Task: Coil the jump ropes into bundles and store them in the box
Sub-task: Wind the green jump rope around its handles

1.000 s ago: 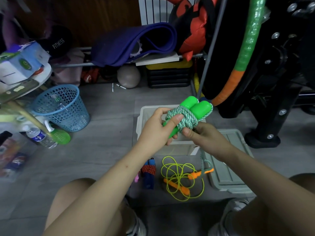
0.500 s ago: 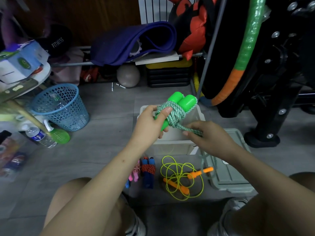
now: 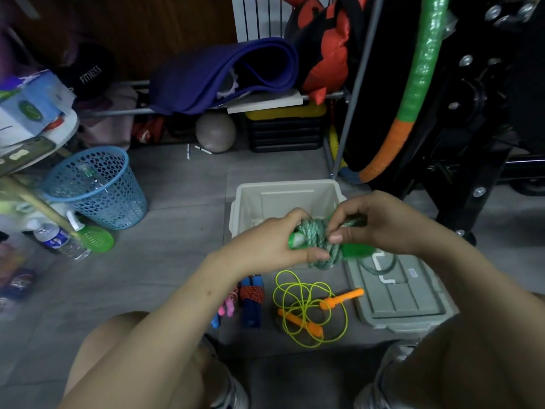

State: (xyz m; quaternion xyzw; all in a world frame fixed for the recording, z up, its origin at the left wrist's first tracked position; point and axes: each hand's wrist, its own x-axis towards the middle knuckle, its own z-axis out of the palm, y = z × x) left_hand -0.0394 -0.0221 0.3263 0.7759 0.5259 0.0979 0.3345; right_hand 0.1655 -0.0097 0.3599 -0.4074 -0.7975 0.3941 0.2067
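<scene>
A green jump rope [image 3: 320, 242], its green-and-white cord wound around the two green handles, lies sideways in both hands over the near edge of the beige box [image 3: 283, 196]. My left hand [image 3: 271, 240] grips the left end of the handles. From the right, my right hand [image 3: 374, 222] pinches the cord wraps with thumb and fingers. A loose end of cord hangs down over the grey lid [image 3: 398, 293]. On the floor lie a yellow rope with orange handles [image 3: 309, 308], uncoiled, a blue-handled bundle [image 3: 250, 299] and a pink-handled rope [image 3: 227, 308].
A blue mesh bin [image 3: 97, 187] stands at the left with bottles [image 3: 62, 240] beside it. Behind the box are a rack with a purple mat [image 3: 224, 75], a grey ball [image 3: 215, 132] and black gym equipment [image 3: 472, 98] at the right. My knees frame the bottom of the view.
The bundle dropped from upright above the box to lying sideways, lower and nearer. My right hand moved up from below the bundle onto the cord wraps.
</scene>
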